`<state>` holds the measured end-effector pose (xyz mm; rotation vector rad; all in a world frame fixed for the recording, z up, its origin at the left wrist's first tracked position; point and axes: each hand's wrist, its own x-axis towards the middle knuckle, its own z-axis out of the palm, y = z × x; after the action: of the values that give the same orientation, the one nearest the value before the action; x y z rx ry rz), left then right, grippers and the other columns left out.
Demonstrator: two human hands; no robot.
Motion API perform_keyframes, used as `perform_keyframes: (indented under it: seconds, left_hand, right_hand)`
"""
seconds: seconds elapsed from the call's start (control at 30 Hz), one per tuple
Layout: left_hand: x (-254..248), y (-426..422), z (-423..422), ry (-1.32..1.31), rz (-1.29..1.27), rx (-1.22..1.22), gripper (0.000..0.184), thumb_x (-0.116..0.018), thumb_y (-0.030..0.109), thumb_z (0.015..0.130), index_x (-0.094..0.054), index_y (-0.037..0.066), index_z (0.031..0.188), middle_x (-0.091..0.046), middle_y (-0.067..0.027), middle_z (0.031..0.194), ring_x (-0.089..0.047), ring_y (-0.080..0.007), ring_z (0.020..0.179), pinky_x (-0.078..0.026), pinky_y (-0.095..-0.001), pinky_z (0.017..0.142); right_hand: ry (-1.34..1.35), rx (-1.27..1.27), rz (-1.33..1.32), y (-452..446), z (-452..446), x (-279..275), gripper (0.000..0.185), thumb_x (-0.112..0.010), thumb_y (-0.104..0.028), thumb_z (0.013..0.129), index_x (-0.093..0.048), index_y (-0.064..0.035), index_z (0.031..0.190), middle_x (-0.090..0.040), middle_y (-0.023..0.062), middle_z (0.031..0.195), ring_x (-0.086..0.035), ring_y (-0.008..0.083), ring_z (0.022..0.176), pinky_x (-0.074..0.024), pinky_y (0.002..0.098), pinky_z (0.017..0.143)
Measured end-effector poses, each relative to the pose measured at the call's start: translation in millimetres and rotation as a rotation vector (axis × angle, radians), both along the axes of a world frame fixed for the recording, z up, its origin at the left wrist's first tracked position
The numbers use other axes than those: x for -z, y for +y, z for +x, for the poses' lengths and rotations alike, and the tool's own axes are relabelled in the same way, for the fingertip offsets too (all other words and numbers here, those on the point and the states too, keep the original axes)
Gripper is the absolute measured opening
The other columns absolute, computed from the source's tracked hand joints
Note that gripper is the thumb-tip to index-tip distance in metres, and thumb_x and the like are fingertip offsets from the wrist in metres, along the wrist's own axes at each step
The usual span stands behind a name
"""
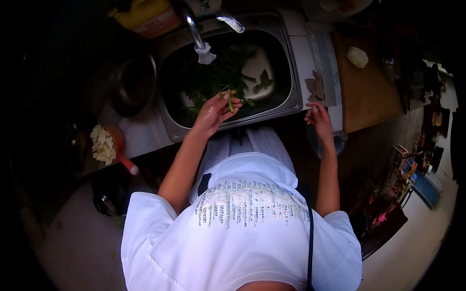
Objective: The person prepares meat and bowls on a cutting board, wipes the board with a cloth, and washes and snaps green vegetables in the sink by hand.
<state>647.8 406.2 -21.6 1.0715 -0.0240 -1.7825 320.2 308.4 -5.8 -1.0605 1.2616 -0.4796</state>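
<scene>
My left hand (216, 112) is closed on a green vegetable stem (230, 101) over the front edge of the sink (290, 104). Leafy greens (218, 72) lie in the basin below it, heaped mostly toward the left and middle. A loose leafy sprig (263, 81) rests on the basin's right side. My right hand (319, 121) is off to the right, above a clear plastic bag or bin (338, 144) by the counter's edge. Its fingers are loosely bent and apart, and I see nothing held in them.
A faucet (195, 36) reaches over the basin. Left of the sink stand a dark metal bowl (131, 85) and an orange strainer (116, 136) with pale cut vegetables (103, 145). A wooden board (369, 97) with a white lump (357, 57) lies right. A yellow jug (145, 18) stands behind.
</scene>
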Motion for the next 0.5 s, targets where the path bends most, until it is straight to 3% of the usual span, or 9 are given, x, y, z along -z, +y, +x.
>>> perform_keyframes:
  seconds: [0.13, 0.17, 0.2, 0.3, 0.37, 0.4, 0.43, 0.47, 0.5]
  left_hand:
    - [22, 1, -7, -0.047, 0.06, -0.067, 0.03, -0.043, 0.014, 0.095, -0.046, 0.006, 0.123, -0.052, -0.0033, 0.088, -0.054, -0.0137, 0.085, -0.047, -0.0257, 0.081]
    - [27, -2, -11, -0.08, 0.117, -0.109, 0.028, -0.045, 0.016, 0.094, -0.048, 0.004, 0.119, -0.048, 0.0003, 0.078, -0.047, -0.0089, 0.066, -0.045, -0.0218, 0.062]
    - [41, -3, -11, -0.081, 0.112, -0.123, 0.028, -0.045, 0.016, 0.094, -0.048, 0.004, 0.119, -0.048, 0.0003, 0.078, -0.047, -0.0089, 0.066, -0.045, -0.0218, 0.062]
    - [70, -23, -18, -0.166, 0.211, 0.039, 0.024, -0.043, 0.026, 0.095, -0.052, 0.007, 0.107, -0.036, 0.0049, 0.068, -0.025, -0.0046, 0.05, -0.021, -0.0201, 0.044]
    - [100, -55, -27, -0.184, 0.231, 0.129, 0.029, -0.045, 0.035, 0.093, -0.053, 0.007, 0.099, -0.035, 0.0051, 0.066, -0.026, -0.0049, 0.051, -0.024, -0.023, 0.045]
    - [115, -78, -35, -0.33, 0.224, 0.203, 0.033, -0.046, 0.039, 0.092, -0.054, 0.007, 0.093, -0.037, 0.002, 0.067, -0.033, -0.0092, 0.053, -0.031, -0.027, 0.048]
    - [145, -101, -41, -0.57, 0.176, 0.332, 0.04, -0.047, 0.041, 0.09, -0.055, 0.003, 0.098, -0.053, -0.0063, 0.076, -0.05, -0.0187, 0.065, -0.042, -0.0342, 0.059]
    - [241, -120, -63, -0.994, -0.059, 0.254, 0.044, -0.046, 0.04, 0.09, -0.055, 0.001, 0.107, -0.061, -0.0161, 0.097, -0.058, -0.0274, 0.084, -0.046, -0.0393, 0.072]
    - [253, -139, -67, -1.089, -0.076, 0.237, 0.044, -0.047, 0.039, 0.09, -0.054, 0.001, 0.11, -0.061, -0.0168, 0.103, -0.058, -0.0283, 0.089, -0.046, -0.0392, 0.075]
  right_hand:
    - [-0.026, -0.327, 0.019, -29, 93, 48, 0.017, -0.042, -0.018, 0.096, -0.056, -0.0086, 0.1, -0.047, -0.0021, 0.065, -0.044, 0.0043, 0.054, -0.0349, 0.0193, 0.047]
    - [0.081, -0.428, -0.006, -44, 108, 69, 0.017, -0.042, -0.016, 0.095, -0.056, -0.0067, 0.098, -0.049, 0.0026, 0.064, -0.049, 0.0114, 0.058, -0.0405, 0.0253, 0.053]
    - [0.08, -0.442, -0.013, -54, 119, 91, 0.017, -0.042, -0.016, 0.095, -0.056, -0.0067, 0.098, -0.049, 0.0026, 0.064, -0.049, 0.0114, 0.058, -0.0405, 0.0253, 0.053]
    - [0.288, -0.439, -0.496, -88, 134, 199, 0.016, -0.044, -0.016, 0.091, -0.058, -0.0083, 0.088, -0.057, 0.0056, 0.072, -0.054, 0.0161, 0.069, -0.0443, 0.0309, 0.065]
    - [0.295, -0.426, -0.697, -117, 129, 300, 0.017, -0.047, -0.014, 0.087, -0.061, -0.0066, 0.081, -0.06, 0.0088, 0.076, -0.057, 0.0219, 0.076, -0.0451, 0.0356, 0.074]
    - [0.36, -0.513, -0.739, -129, 120, 346, 0.015, -0.048, -0.014, 0.086, -0.059, -0.0052, 0.087, -0.059, 0.0125, 0.084, -0.056, 0.026, 0.081, -0.0446, 0.0369, 0.077]
    - [0.421, -0.597, -0.786, -140, 111, 393, 0.017, -0.049, -0.015, 0.084, -0.057, -0.0038, 0.094, -0.058, 0.0161, 0.092, -0.056, 0.0302, 0.087, -0.0442, 0.0381, 0.079]
    - [0.578, -0.598, -0.687, -140, 119, 372, 0.026, -0.048, -0.015, 0.083, -0.053, -0.0025, 0.105, -0.056, 0.0203, 0.102, -0.054, 0.0346, 0.095, -0.0426, 0.0412, 0.084]
    - [0.737, -0.612, -0.582, -140, 127, 352, 0.038, -0.048, -0.016, 0.082, -0.048, -0.0011, 0.117, -0.053, 0.0245, 0.113, -0.052, 0.0389, 0.104, -0.0411, 0.0442, 0.089]
